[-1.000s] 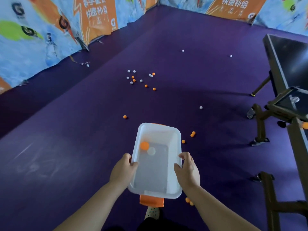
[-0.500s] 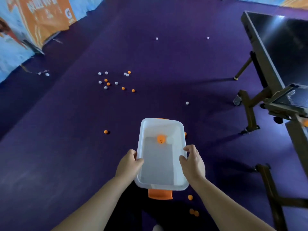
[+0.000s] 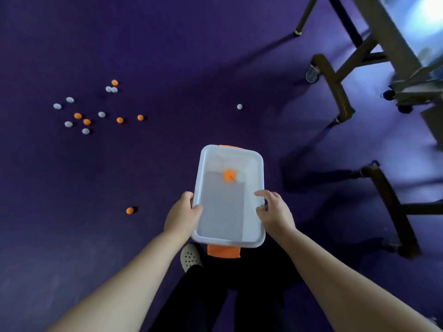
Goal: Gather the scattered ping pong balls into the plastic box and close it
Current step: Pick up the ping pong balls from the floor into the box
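Note:
The clear plastic box [image 3: 260,168] has no lid on and hangs above the purple floor, with an orange latch [image 3: 223,251] at its near end. Inside it lie an orange ball [image 3: 229,175] and a white ball [image 3: 241,177], side by side. My left hand [image 3: 182,214] grips the left rim, thumb inside. My right hand [image 3: 275,214] holds the right rim with its fingers loosely spread. Several white and orange balls [image 3: 86,121] lie scattered on the floor at the far left. A lone orange ball [image 3: 129,210] lies left of the box, and a lone white ball [image 3: 239,106] lies ahead.
The dark metal legs and castors of a table tennis table [image 3: 333,75] stand at the right, with another leg [image 3: 389,207] nearer me. My shoe [image 3: 190,257] and dark trousers show below the box. The purple floor [image 3: 167,56] stretches ahead.
My view has tilted down and moved forward, so the wall banners are out of sight. The scattered balls now look closer. The balls in the box rolled to its far end.

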The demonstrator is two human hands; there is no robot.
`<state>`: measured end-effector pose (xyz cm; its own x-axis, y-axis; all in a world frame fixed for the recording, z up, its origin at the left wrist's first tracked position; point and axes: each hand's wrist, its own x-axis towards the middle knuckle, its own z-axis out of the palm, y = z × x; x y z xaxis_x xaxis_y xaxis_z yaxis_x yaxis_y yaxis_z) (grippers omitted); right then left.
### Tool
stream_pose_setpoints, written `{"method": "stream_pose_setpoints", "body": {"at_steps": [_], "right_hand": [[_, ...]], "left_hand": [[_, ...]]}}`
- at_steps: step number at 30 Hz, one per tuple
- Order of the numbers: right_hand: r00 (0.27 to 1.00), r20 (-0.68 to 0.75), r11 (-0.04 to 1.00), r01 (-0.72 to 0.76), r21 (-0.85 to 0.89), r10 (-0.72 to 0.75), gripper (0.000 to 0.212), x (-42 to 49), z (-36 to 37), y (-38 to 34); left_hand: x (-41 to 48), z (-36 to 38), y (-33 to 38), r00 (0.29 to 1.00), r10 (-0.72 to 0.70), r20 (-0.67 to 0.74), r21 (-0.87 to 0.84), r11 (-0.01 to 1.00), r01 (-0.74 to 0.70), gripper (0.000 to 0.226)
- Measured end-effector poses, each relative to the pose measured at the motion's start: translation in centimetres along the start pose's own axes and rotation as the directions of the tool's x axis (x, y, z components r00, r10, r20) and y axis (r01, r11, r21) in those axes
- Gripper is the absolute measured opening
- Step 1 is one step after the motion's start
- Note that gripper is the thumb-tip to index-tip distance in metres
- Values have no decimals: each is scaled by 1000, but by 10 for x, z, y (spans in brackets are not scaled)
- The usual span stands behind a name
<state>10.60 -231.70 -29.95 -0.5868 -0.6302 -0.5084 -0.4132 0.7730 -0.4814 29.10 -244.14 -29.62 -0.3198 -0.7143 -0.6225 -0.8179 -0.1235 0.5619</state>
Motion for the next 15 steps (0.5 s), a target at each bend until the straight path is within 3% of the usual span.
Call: {"method": "stream_pose_setpoints", "body": {"at_steps": [6, 15], "right_hand": [[998, 44, 999, -34, 18, 33, 41, 82, 57, 18], [988, 149, 990, -56, 131, 36, 39, 228, 189, 104]], "left_hand": [[90, 33, -31, 997, -75, -4, 32, 997, 75, 12], [239, 150, -125, 978, -160, -135, -14, 987, 159, 27]]}}
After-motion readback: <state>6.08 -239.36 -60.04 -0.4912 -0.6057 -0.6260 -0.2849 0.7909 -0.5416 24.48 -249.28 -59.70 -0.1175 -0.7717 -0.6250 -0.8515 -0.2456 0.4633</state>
